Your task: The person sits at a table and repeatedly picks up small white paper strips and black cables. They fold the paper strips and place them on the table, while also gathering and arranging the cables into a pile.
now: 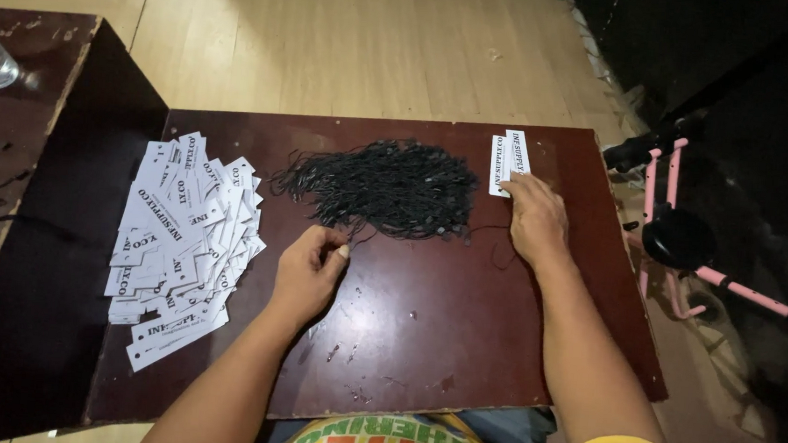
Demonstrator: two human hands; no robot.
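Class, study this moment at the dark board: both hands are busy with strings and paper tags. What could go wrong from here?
1. The left hand pinches one strand at the edge of the tangled black string pile; pulling might drag several out knotted.
2. The right hand touches the small tag stack near the board's far edge; a nudge could push tags off.
3. The loose heap of white tags could slide and scatter.

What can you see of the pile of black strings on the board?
The pile of black strings is a loose tangle of thin dark cords lying flat at the middle rear of the dark red board. Stray ends trail from its edges. The left hand pinches a strand at its front edge; the right hand rests apart from it.
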